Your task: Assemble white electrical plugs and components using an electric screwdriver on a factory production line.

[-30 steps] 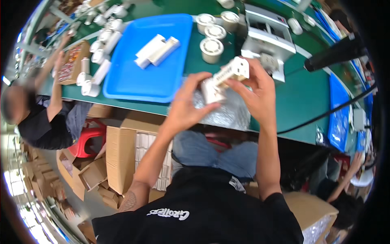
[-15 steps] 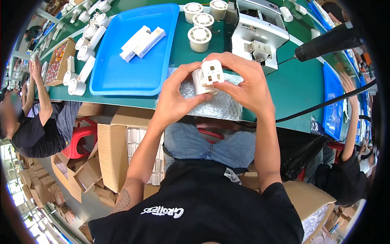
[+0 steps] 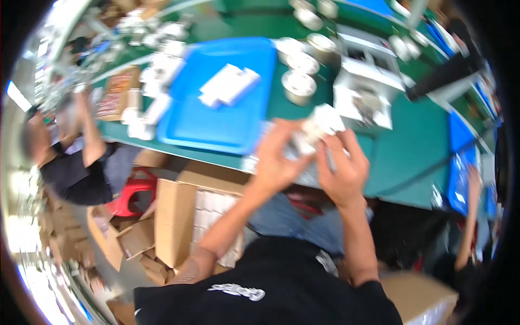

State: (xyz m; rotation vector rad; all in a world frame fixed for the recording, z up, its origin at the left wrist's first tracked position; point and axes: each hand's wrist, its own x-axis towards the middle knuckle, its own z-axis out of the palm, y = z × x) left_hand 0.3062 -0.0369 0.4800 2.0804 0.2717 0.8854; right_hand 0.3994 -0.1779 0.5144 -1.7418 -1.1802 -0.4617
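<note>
Between both hands is a white round plastic housing with a flat, holed plate on it (image 3: pixel 324 120), blurred by motion; I cannot make out its exact kind. Around its left side curls my left hand (image 3: pixel 275 156), thumb and fingers closed on the round body. My right hand (image 3: pixel 344 167) pinches the lower right part with bent fingers. The piece is held above the front edge of the green table, over clear bubble wrap (image 3: pixel 309 176). Several similar white round housings (image 3: pixel 299 86) stand on the table just beyond.
A blue tray (image 3: pixel 214 130) at the left holds two long white boxes (image 3: pixel 230 85). Behind my right hand stands a white bench machine (image 3: pixel 365 81); a black electric screwdriver (image 3: pixel 444 76) is farther right. A cardboard box (image 3: pixel 173 216) of small white boxes sits below. Co-workers are at both sides.
The whole view has shifted and blurred, with the table lower and further right. The piece is tilted differently, and my right hand has moved from its top to below its right side.
</note>
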